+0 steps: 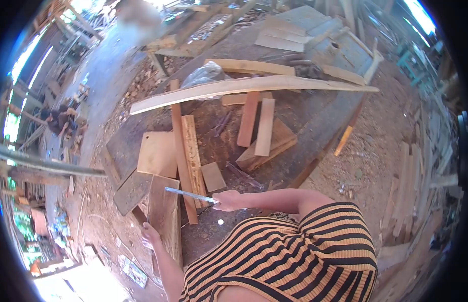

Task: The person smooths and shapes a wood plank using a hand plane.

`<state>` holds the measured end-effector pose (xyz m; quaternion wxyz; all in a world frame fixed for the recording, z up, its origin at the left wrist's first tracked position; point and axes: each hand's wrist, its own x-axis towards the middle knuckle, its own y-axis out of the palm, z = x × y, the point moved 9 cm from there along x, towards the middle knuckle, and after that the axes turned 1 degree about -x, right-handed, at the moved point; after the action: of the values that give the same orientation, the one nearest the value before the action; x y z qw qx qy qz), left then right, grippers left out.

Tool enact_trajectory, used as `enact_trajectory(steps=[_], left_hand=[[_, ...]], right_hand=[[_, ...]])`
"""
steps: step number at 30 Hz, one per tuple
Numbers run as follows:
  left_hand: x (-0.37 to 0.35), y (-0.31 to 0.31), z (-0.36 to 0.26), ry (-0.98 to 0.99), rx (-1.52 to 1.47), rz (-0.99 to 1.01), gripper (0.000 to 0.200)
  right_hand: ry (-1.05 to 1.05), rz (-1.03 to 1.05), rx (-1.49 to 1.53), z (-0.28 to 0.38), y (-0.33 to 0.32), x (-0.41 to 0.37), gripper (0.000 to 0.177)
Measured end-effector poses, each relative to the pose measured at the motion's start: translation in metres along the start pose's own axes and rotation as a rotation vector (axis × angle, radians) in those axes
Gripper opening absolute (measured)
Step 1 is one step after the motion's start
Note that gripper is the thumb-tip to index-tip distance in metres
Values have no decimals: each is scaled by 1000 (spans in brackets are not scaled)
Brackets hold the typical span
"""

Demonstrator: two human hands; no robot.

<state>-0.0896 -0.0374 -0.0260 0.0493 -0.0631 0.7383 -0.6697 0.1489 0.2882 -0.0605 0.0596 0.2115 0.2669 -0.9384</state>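
Ruler (189, 195) in right hand (229, 200), left hand (149, 234) at board (164, 211) edge

Rough wd board (164, 214), metal ruler (190, 194)

Slim bluish metal strip (189, 195), perhaps a ruler, slanting over brown wooden board (166, 221)

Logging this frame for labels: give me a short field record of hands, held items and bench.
left hand: on near edge of wooden board; grip unclear
right hand: holds metal ruler, tip over the board's far end
workbench: dark top, strewn with planks and offcuts
long plank: lies across the far side
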Motion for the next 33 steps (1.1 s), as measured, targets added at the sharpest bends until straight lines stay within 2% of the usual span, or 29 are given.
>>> enact_trajectory(steps=[7,13,17,18,19,21,22,24,27,33], left_hand=[[-8,-11,-6,-32,60,5,53],[-15,-23,-16,-53,35,59,50],[-1,7,2,-91,-14,168,48],[-18,-27,-19,-66,-1,174,47],[-14,-22,-14,-74,5,170,46],[-15,-26,-12,-45,-14,129,45],[-16,-31,-12,-47,-23,82,45],[-11,-29,-8,-21,-77,31,46],[-11,-29,-8,-22,-124,33,47],[-9,-24,-3,2,-164,117,49]], right_hand=[[72,20,-40,-4,-7,2,36],[29,-16,-27,-3,3,1,38],[-1,-76,-41,7,-5,-2,38],[16,-97,-47,10,-7,-1,38],[36,-113,-51,13,-8,0,38],[-75,-183,-56,29,-11,3,33],[-91,-143,-54,43,-7,5,33],[-254,-237,-44,82,-18,4,27],[-365,-291,-103,113,-14,5,25],[-360,-255,-254,171,29,36,24]])
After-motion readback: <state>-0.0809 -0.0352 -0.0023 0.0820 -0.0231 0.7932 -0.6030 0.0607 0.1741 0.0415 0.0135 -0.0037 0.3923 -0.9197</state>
